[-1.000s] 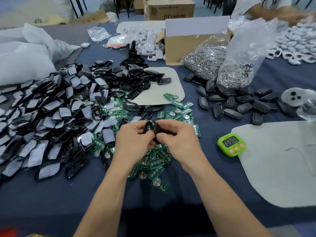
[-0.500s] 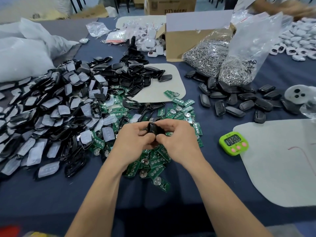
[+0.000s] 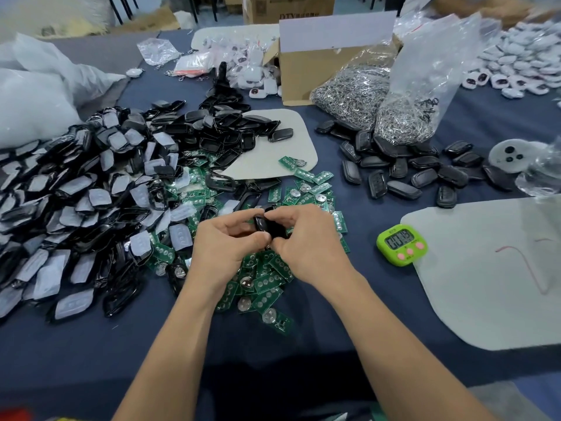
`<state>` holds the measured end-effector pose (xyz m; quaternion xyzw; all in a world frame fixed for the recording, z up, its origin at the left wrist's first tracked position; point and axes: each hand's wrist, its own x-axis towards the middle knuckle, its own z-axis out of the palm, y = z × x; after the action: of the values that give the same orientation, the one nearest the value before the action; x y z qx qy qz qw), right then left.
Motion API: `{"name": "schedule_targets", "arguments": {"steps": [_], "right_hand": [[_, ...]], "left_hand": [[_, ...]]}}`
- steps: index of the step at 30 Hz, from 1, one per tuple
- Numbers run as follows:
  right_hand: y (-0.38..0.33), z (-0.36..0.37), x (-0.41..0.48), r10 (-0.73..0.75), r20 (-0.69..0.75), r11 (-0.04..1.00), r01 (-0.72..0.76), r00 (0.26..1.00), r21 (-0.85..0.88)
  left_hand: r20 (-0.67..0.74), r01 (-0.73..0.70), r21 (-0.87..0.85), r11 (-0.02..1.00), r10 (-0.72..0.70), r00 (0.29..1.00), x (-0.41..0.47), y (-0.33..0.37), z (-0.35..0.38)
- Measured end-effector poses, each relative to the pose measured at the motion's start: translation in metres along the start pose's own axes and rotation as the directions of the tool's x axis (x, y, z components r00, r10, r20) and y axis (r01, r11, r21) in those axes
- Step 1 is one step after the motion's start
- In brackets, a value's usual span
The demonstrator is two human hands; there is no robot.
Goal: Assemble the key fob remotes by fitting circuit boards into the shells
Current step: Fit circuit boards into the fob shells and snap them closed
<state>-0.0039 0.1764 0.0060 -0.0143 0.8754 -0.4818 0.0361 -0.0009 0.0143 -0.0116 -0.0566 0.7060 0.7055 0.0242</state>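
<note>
Both forearms reach forward over the dark blue worktop (image 3: 91, 344). The left hand (image 3: 224, 247) and right hand (image 3: 306, 241) meet above a heap of green circuit boards (image 3: 267, 284), and their curled fingers (image 3: 291, 212) pinch one black key fob shell (image 3: 268, 226) between them, clear of the heap. To the right a green timer (image 3: 401, 245) sits at the edge of a grey mat (image 3: 485, 284). To the left lies a wide pile of black shell halves (image 3: 91, 192), many with pale pads facing up. Farther right, closed black fobs (image 3: 425, 174) lie scattered in front of clear bags of metal rings (image 3: 403, 126). Behind those stands an open cardboard box (image 3: 303, 74), with white fobs (image 3: 522, 62) at the far right.
</note>
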Motion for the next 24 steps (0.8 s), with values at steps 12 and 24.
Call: {"name": "schedule_targets", "arguments": {"steps": [12, 24], "right_hand": [[0.015, -0.014, -0.002, 0.129, 0.035, 0.889, -0.131, 0.991, 0.438], [0.009, -0.003, 0.002, 0.097, -0.112, 0.908, -0.042, 0.989, 0.416]], "left_hand": [[0.066, -0.010, -0.114, 0.993, 0.018, 0.998, 0.001, 0.001, 0.012], [0.017, -0.010, -0.181, 0.983, 0.013, 1.000, 0.007, 0.002, 0.017]]}}
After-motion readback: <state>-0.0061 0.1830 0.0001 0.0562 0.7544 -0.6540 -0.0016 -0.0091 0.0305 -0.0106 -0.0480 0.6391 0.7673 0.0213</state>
